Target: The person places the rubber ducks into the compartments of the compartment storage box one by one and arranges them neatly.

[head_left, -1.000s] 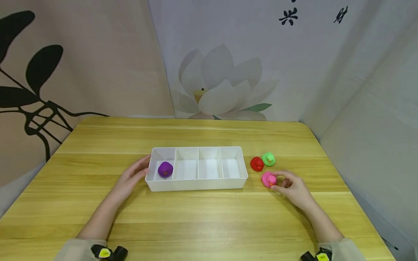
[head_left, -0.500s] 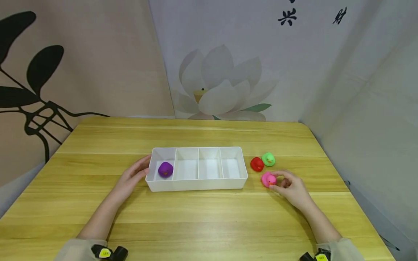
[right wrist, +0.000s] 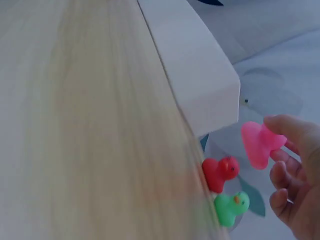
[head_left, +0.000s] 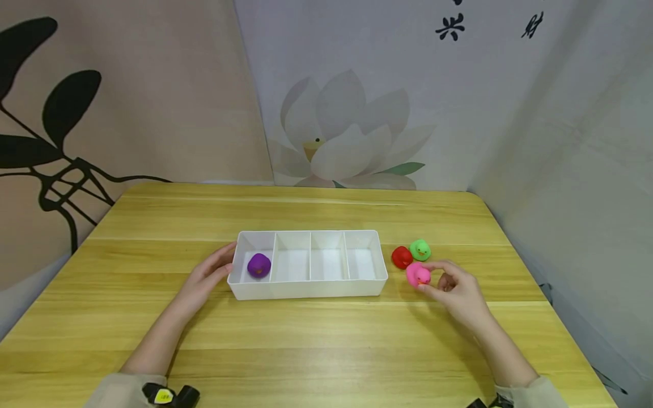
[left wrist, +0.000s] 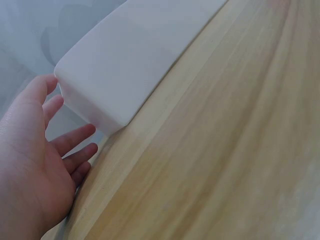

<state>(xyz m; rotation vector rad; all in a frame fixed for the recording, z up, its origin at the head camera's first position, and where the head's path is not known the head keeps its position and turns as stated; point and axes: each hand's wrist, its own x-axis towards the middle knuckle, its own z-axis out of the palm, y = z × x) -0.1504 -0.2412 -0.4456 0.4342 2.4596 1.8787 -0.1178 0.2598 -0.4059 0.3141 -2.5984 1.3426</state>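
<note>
Left hand point(head_left: 206, 273) relaxed, touching the white tray point(head_left: 306, 290)
Purple duck point(head_left: 259, 266) in its leftmost slot point(head_left: 257, 243); to the right, red duck point(head_left: 402, 257) and green duck point(head_left: 420, 250) on the bench point(head_left: 306, 351), pink duck point(head_left: 417, 274) pinched in right hand point(head_left: 461, 292) just above.

My two forearms reach in from the lower edge of the head view, well apart. The left forearm point(head_left: 158, 340) slants forward and inward, and my left hand point(head_left: 206, 273) carries on almost in line with it; its fingers are relaxed and only slightly bent, with the thumb point(left wrist: 40, 89) uppermost in the left wrist view and the others a little spread. The right forearm point(head_left: 502, 347) slants inward from the other side, and my right hand point(head_left: 461, 292) bends a little further that way. There my thumb and forefinger come together in a pinch, while the neighbouring fingers curl toward my palm.
</note>
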